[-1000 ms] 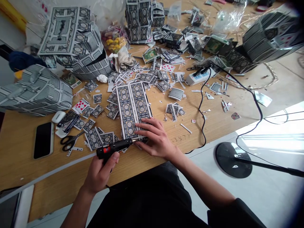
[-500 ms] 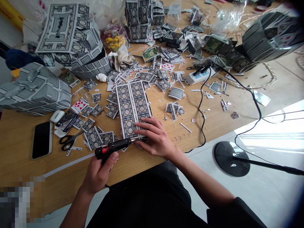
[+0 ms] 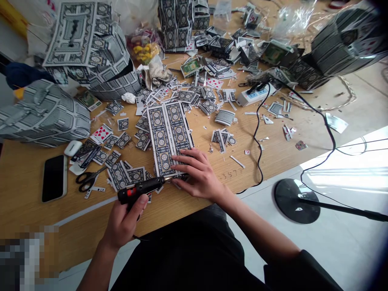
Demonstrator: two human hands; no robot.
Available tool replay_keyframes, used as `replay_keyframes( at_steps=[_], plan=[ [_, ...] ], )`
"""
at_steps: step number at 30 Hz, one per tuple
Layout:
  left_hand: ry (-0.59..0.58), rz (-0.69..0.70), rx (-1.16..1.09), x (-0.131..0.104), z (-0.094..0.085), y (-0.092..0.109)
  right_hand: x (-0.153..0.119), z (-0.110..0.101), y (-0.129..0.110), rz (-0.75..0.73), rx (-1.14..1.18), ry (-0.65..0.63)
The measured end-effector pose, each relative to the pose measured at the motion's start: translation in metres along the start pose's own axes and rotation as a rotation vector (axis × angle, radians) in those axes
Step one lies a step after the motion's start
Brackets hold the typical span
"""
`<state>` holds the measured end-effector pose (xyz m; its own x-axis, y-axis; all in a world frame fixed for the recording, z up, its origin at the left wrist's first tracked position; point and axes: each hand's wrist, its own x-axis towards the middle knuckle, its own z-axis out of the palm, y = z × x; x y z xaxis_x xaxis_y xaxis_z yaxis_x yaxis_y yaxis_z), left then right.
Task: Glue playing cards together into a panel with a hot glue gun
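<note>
My left hand (image 3: pixel 124 220) is wrapped round a black glue gun (image 3: pixel 141 189) with a red patch on its side. Its metal tip points right, at the near end of a panel of joined playing cards (image 3: pixel 165 139), backs up, in two strips side by side. Over the near right corner of this panel lies my right hand (image 3: pixel 197 173). Its fingers reach across the top and the thumb is at the near edge, holding the corner; the part under the fingers is hidden.
Loose cards and cut pieces (image 3: pixel 186 97) cover the middle of the table. Left are scissors (image 3: pixel 87 180), a phone (image 3: pixel 54 178) and woven card bags (image 3: pixel 45 113). A power strip (image 3: pixel 254 96) with a black cable stands right; another card-made piece (image 3: pixel 336 48) is behind it.
The glue gun and my left hand have shifted slightly left, with the gun's tip drawn back a little. My right hand stays on the card panel.
</note>
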<state>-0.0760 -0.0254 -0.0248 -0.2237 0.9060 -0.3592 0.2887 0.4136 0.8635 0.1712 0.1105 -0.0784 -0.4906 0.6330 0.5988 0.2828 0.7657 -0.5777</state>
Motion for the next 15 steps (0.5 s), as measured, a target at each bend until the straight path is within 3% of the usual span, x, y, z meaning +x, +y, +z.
replay_keyframes(
  at_steps=[15],
  plan=[
    [0.026, -0.033, -0.109, -0.005, -0.004, -0.012, 0.000, 0.002, -0.001, -0.019, -0.015, 0.032]
  ],
)
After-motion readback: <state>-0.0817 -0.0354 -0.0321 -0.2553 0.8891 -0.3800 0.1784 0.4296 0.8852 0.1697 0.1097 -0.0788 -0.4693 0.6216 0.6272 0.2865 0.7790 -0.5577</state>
